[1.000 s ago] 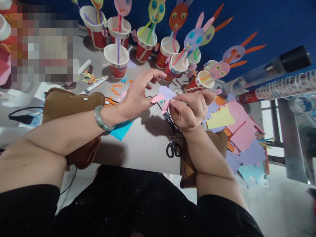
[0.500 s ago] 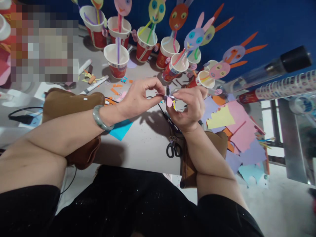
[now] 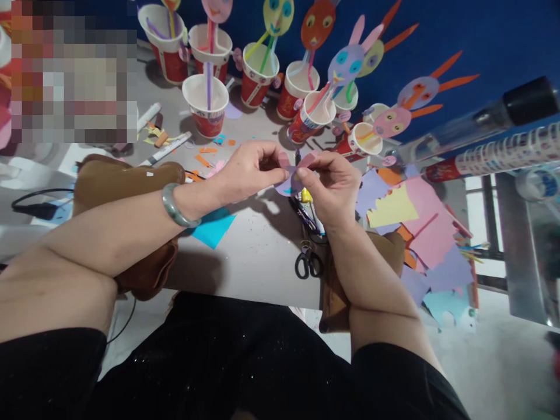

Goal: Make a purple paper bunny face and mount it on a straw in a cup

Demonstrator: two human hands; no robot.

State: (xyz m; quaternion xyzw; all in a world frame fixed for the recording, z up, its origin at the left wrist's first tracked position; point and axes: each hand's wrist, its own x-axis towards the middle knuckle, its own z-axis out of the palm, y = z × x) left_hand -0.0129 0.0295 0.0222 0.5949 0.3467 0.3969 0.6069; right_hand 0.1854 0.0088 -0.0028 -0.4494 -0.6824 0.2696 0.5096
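Disc (image 3: 285, 188), pinched near its pink ears (image 3: 310, 160) by left hand (image 3: 245, 173) and right hand (image 3: 336, 191), could crease or lose an ear if both pull unevenly.

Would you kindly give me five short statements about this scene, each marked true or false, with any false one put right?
1. The left hand and right hand both pinch a purple paper piece with two pink strips. True.
2. A bangle circles the right wrist. False: the bangle is on the left wrist.
3. Scissors with black handles lie on the table. True.
4. The paper heads above the cups are all one colour. False: they include a yellow head and an orange head.
5. The blue sheet lies beside the right forearm. False: the blue sheet lies beside the left forearm.
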